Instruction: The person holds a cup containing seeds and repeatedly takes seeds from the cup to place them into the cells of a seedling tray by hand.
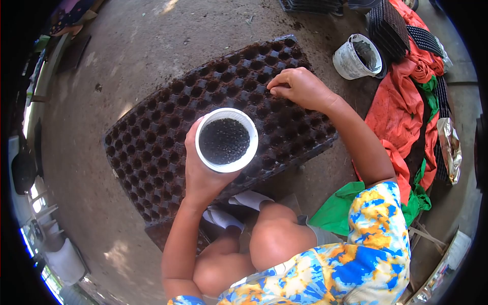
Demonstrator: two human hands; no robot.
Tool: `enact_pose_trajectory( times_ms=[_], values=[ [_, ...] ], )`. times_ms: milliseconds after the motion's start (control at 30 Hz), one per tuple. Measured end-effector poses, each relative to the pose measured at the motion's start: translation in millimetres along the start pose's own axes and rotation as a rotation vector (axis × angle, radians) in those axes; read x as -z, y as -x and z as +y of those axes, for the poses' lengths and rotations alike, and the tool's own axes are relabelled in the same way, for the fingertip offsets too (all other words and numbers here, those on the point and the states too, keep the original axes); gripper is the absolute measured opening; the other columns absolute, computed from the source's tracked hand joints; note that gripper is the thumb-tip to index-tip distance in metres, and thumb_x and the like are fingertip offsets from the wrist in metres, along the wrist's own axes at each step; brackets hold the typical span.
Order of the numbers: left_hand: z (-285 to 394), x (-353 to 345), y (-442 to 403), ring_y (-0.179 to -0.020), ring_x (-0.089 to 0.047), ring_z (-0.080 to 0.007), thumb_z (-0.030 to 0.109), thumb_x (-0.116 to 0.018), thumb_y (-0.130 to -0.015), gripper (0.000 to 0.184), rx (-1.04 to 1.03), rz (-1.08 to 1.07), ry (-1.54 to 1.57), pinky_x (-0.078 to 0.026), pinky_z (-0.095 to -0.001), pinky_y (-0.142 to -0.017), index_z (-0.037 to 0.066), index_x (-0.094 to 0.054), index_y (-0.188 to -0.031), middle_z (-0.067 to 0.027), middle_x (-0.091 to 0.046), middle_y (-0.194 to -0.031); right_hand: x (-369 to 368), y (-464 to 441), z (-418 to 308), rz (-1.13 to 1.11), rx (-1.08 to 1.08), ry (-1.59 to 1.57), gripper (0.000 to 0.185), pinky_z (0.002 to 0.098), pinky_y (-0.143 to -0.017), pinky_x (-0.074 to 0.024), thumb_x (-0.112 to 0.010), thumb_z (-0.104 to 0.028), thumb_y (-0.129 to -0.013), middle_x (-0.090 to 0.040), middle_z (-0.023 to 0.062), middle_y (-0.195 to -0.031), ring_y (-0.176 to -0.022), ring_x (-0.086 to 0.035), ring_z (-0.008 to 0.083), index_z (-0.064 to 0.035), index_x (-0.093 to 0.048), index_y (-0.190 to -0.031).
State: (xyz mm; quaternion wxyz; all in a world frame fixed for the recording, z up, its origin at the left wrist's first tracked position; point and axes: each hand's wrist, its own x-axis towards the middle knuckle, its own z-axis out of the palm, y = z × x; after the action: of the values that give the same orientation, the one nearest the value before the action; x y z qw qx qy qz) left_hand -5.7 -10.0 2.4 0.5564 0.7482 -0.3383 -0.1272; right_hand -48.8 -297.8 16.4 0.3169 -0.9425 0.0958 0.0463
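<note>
The person's left hand [201, 175] holds a round white plastic cup [253, 142], with its open mouth facing up to the camera. Inside the cup there are many small, dark, round grains [223, 141], which look like seeds; they lie well below the white rim. The fingers go around the left side and the lower side of the cup, so this grip is firmly closed on it. The cup is above the black plastic cell trays [168, 152], near the middle of their near edge. The trays lie on the grey floor [86, 178], and their round cells contain dark brown soil [244, 71], with some soil also spread over the ridges between the cells. The right hand [305, 89] is over the right part of the trays, toward their far right corner. Its fingers are bent and the thumb is near the index finger, but I cannot tell whether the tips meet or hold something. Just beyond this corner is a stained white bucket [345, 62], with a dark residue [365, 53] inside. Beyond the right edge of the trays lies a crumpled red sheet [396, 109].
</note>
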Motion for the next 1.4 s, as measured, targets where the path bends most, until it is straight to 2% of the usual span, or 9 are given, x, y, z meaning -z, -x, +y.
enact_pose_trajectory(
  times_ms=[267, 467, 567, 667, 967, 1267, 1400],
  values=[
    [-1.6, 0.2, 0.4, -0.121, -0.052, -0.0271, 0.009, -0.088, -0.059, 0.103, 0.008, 0.005, -0.005, -0.039, -0.0377, -0.105, 0.001, -0.026, -0.141, -0.0164, -0.05, -0.132, -0.5, 1.0, 3.3, -0.009, 0.043, 0.022, 0.021, 0.0375, -0.085, -0.0518, -0.066, -0.015, -0.084, -0.069, 0.0172, -0.096, -0.092, -0.067, 0.0311, -0.0046, -0.073, -0.101],
    [-3.6, 0.4, 1.0, -0.121, -0.052, -0.0268, 0.009, -0.088, -0.059, 0.103, 0.01, 0.009, -0.003, -0.04, -0.0372, -0.104, 0.001, -0.027, -0.141, -0.0162, -0.05, -0.132, 0.0, 1.8, 0.7, -0.026, 0.0, 0.014, 0.022, 0.0374, -0.086, -0.0515, -0.064, -0.012, -0.084, -0.069, 0.0157, -0.096, -0.092, -0.066, 0.0314, -0.0054, -0.072, -0.103],
    [-0.1, 1.1, 0.6, -0.123, -0.05, -0.0236, 0.005, -0.09, -0.055, 0.107, 0.042, 0.0, 0.026, -0.04, -0.0367, -0.106, 0.004, -0.027, -0.142, -0.0127, -0.047, -0.133, -4.7, 5.4, 7.1, 0.085, 0.124, 0.086, 0.018, 0.0353, -0.075, -0.0532, -0.066, -0.005, -0.084, -0.067, 0.0115, -0.092, -0.083, -0.067, 0.0272, -0.0057, -0.072, -0.101],
    [-0.1, 1.9, 0.8, -0.123, -0.05, -0.0237, 0.005, -0.09, -0.056, 0.107, 0.043, 0.004, 0.022, -0.04, -0.0367, -0.106, 0.003, -0.027, -0.142, -0.0128, -0.048, -0.133, -8.2, 12.1, 7.5, 0.105, 0.123, 0.186, 0.017, 0.0382, -0.083, -0.0518, -0.061, -0.007, -0.084, -0.065, 0.0092, -0.095, -0.095, -0.063, 0.0274, -0.0084, -0.073, -0.096],
    [-0.8, 0.6, 0.4, -0.119, -0.053, -0.0266, 0.009, -0.088, -0.059, 0.101, 0.006, 0.017, 0.028, -0.04, -0.037, -0.104, 0.0, -0.028, -0.14, -0.0164, -0.051, -0.13, -19.6, 19.5, 4.5, 0.089, 0.254, 0.5, 0.024, 0.0365, -0.081, -0.0516, -0.064, -0.005, -0.075, -0.059, 0.0059, -0.096, -0.096, -0.058, 0.024, -0.0135, -0.075, -0.095],
    [1.1, -0.9, 0.4, -0.119, -0.053, -0.0256, 0.009, -0.088, -0.06, 0.1, -0.002, 0.02, 0.033, -0.041, -0.0366, -0.103, -0.001, -0.028, -0.139, -0.0155, -0.051, -0.13, -21.1, 16.3, -2.1, 0.058, 0.245, 0.54, 0.024, 0.0356, -0.083, -0.0504, -0.065, -0.005, -0.074, -0.06, 0.0056, -0.1, -0.098, -0.058, 0.024, -0.0137, -0.075, -0.094],
    [4.8, -2.8, -1.8, -0.118, -0.054, -0.0248, 0.009, -0.088, -0.06, 0.099, -0.017, -0.003, 0.05, -0.041, -0.036, -0.102, 0.0, -0.029, -0.139, -0.0147, -0.051, -0.128, -13.0, 14.9, -1.0, 0.107, 0.273, 0.4, 0.021, 0.0373, -0.083, -0.0507, -0.065, -0.004, -0.076, -0.062, 0.0075, -0.1, -0.098, -0.059, 0.0268, -0.0113, -0.074, -0.093]
  ],
)
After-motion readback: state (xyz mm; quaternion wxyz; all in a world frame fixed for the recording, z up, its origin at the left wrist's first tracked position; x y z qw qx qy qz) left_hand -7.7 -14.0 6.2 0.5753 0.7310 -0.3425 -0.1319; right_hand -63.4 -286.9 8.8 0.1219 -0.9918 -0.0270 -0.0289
